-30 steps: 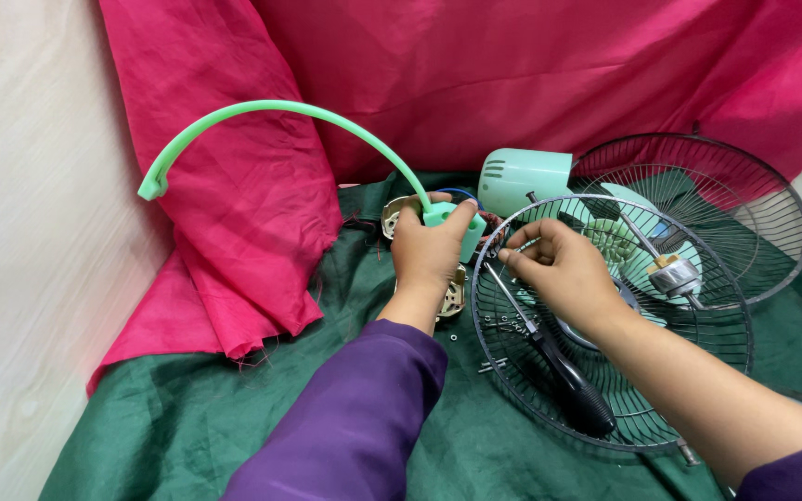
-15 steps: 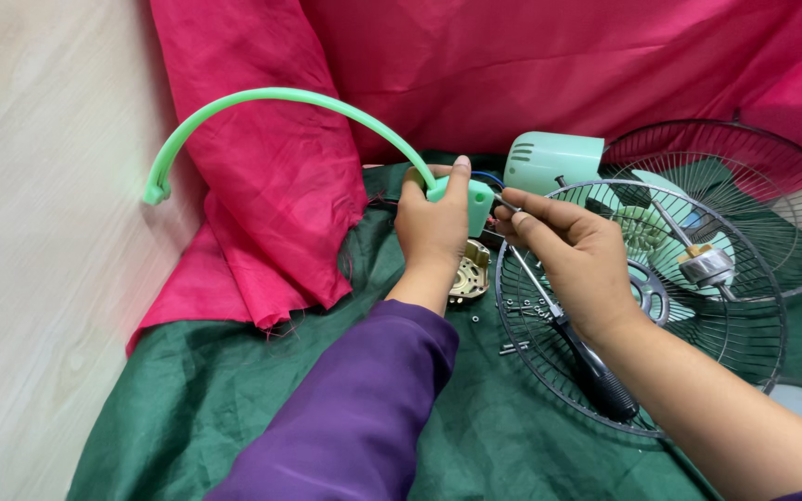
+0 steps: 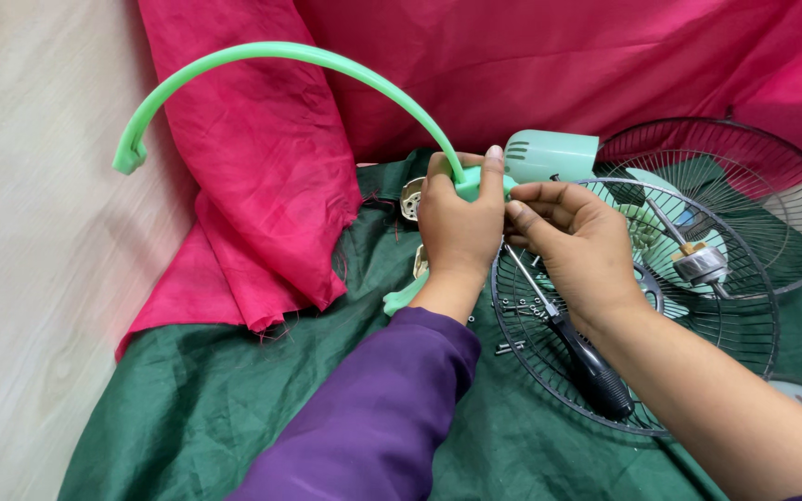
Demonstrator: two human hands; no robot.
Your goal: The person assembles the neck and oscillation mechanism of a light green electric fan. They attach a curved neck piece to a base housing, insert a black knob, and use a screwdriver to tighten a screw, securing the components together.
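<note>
Left hand (image 3: 461, 218) clamped on green plastic block at end of curved green rim strip (image 3: 262, 54); strip now arcs higher than a second ago, free end up over pink cloth (image 3: 262, 223). Right hand (image 3: 573, 237) has closed in, fingers (image 3: 523, 197) pinched together at same block (what they grip, cannot tell). Screwdriver (image 3: 577, 348) lies loose in wire fan guard (image 3: 642, 408) on green cloth (image 3: 187, 408), unused. Motor housing (image 3: 554, 153) just behind hands. Looks like hand-fitting at joint, no tool.

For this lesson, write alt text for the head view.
A left hand grips a curved green plastic band while the right hand pinches at its end, above a wire fan guard, a screwdriver and green cloth.
</note>
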